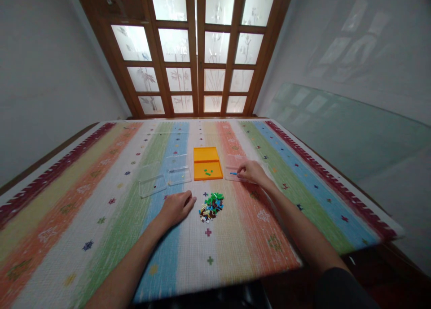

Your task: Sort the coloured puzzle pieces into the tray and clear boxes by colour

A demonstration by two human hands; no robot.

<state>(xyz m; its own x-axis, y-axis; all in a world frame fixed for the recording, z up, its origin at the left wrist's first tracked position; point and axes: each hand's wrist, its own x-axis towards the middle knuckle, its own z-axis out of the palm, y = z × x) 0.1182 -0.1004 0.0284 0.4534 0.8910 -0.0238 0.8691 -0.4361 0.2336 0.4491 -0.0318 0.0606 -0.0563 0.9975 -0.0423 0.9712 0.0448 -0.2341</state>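
My right hand [251, 171] reaches over a clear plastic box [229, 178] on the right, its fingertips pinched together beside small blue pieces [233, 173]. Whether a piece sits between those fingers is too small to tell. Resting on the cloth, my left hand [178, 207] is loosely curled, with nothing visible in it. To its right lies a pile of small plastic pieces [213, 206] in green, blue, brown, yellow and white. Beyond the pile, an opened orange case [206, 162] holds several green pieces [208, 171].
Two more clear boxes stand left of the orange case: one nearer it [179, 182] with tiny pieces, another farther left [153, 193] with a dark piece. A striped cloth [128, 215] covers the table. Behind are wooden glazed doors [198, 67]; a glass sheet [340, 125] leans at the right wall.
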